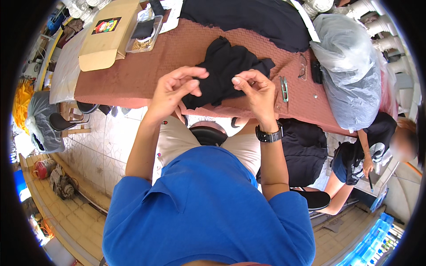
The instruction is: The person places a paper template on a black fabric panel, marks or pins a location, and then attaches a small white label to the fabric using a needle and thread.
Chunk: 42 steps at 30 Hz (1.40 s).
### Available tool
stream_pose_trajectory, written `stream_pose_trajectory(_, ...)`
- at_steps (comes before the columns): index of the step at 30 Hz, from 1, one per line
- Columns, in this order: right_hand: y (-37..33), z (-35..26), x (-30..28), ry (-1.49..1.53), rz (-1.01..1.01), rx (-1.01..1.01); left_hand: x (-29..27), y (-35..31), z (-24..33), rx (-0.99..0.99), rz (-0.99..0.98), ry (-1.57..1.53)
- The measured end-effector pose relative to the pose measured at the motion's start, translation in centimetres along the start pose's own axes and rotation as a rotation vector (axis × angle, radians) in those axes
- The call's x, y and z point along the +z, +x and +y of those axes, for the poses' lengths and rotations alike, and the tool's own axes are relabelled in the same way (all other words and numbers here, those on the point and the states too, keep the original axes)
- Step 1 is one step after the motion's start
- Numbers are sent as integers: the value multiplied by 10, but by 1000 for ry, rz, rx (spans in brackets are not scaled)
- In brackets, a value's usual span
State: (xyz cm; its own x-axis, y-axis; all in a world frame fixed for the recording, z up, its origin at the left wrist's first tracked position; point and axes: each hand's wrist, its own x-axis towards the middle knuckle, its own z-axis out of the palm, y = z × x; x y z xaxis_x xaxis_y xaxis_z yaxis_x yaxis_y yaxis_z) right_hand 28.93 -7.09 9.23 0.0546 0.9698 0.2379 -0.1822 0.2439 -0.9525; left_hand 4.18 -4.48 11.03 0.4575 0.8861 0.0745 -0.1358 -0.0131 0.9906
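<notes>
Both of my hands are raised over a crumpled black garment [226,66] that lies on the brown-covered table [153,66]. My left hand [175,91] has its fingers curved, thumb and forefinger apart, and nothing visible between them. Opposite it, my right hand [257,88] is closed in a pinch, thumb tip against forefinger; whatever it may hold is too small to make out. A black watch [269,134] sits on my right wrist. Just right of that hand lie green thread snips [284,89], with eyeglasses [302,66] beyond them.
A cardboard box [100,37] and a clear plastic tub [144,37] stand at the far left. Black fabric [248,20] covers the table's far side. A big stuffed plastic bag [348,71] bounds the right end. A seated person [355,159] is at the right, beside more black cloth [301,150].
</notes>
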Motion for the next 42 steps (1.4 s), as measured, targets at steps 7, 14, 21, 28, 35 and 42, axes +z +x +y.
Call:
stream_pose_trajectory(7,-6,-4,18,-34,-140,182,27,6,11,13,-52,10)
stream_pose_trajectory(14,-3,-5,22,209,-131,380,35,5,7,8,-92,5)
stream_pose_trajectory(21,-4,2,24,187,-51,275,34,5,-3,40,102,150)
stream_pose_trajectory(28,-5,0,27,153,-31,241,39,11,-3,205,246,355)
stream_pose_trajectory(35,-5,0,26,158,-21,215,37,10,-7,199,250,349)
stream_pose_trajectory(42,-5,2,25,156,-18,229,35,9,-5,183,214,387)
